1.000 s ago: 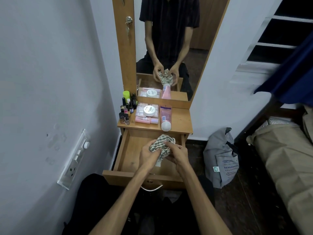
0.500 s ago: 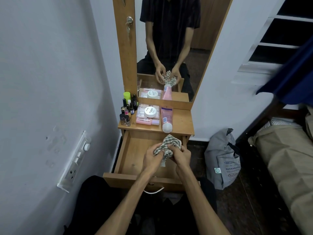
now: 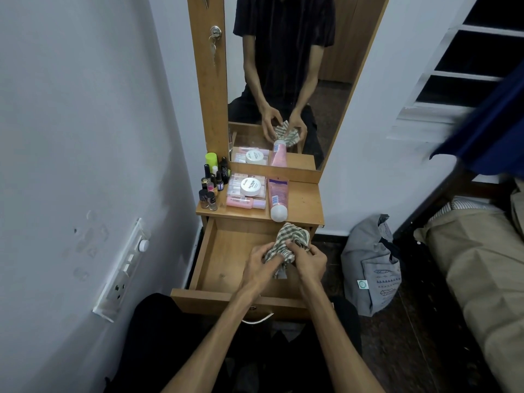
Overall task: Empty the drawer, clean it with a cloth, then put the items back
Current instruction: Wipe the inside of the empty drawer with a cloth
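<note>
The wooden drawer (image 3: 226, 259) is pulled out below the dresser top, and its floor shows bare wood. Above its right half, my left hand (image 3: 259, 265) and my right hand (image 3: 309, 263) both grip a bunched green-and-white checked cloth (image 3: 290, 236). On the dresser top (image 3: 304, 204) lie a pink tube (image 3: 278, 198), a clear case with a white jar (image 3: 251, 187) on it, a small pink bottle (image 3: 241, 202), and several small nail polish bottles (image 3: 211, 185).
A mirror (image 3: 297, 80) rises behind the dresser top and reflects me. The wall with a switch panel (image 3: 124, 268) is close on the left. A grey bag (image 3: 371, 265) stands on the dark floor at right, beside a bed (image 3: 482, 265).
Both hands keep working the cloth over the drawer; the bunch has shifted slightly toward the right rear corner and is gathered tighter.
</note>
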Action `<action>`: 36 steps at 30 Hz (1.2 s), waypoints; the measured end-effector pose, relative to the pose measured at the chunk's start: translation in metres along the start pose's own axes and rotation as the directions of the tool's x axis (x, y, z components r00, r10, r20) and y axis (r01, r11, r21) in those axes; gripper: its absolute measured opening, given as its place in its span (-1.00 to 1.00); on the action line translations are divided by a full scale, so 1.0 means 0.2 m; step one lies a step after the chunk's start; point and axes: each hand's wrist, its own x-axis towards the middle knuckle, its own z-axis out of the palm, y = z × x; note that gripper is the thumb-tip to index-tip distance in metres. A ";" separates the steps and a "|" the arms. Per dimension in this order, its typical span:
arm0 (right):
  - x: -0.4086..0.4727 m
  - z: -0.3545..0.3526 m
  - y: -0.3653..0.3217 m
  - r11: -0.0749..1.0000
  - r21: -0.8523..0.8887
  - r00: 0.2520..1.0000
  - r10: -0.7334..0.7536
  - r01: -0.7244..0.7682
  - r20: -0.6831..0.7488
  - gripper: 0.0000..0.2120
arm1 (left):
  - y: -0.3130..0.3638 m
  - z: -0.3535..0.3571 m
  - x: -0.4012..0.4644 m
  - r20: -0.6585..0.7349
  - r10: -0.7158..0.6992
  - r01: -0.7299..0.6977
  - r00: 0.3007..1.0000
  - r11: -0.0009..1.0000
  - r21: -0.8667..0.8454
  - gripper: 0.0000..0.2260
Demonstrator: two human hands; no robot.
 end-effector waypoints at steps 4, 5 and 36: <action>0.01 0.00 0.02 1.000 0.011 1.000 0.007 -0.007 0.022 -0.74 | -0.01 0.00 0.00 0.050 -0.007 0.008 0.999 1.000 -0.006 -0.48; 0.01 0.01 0.02 1.000 0.019 1.000 0.009 -0.010 0.027 -0.74 | -0.02 0.00 0.00 0.055 -0.007 0.007 0.998 1.000 -0.008 -0.47; 0.16 0.07 0.01 0.533 -0.779 0.909 -0.401 0.330 0.110 -0.79 | -0.04 -0.20 0.12 0.020 -0.191 0.104 0.981 0.618 0.779 -0.49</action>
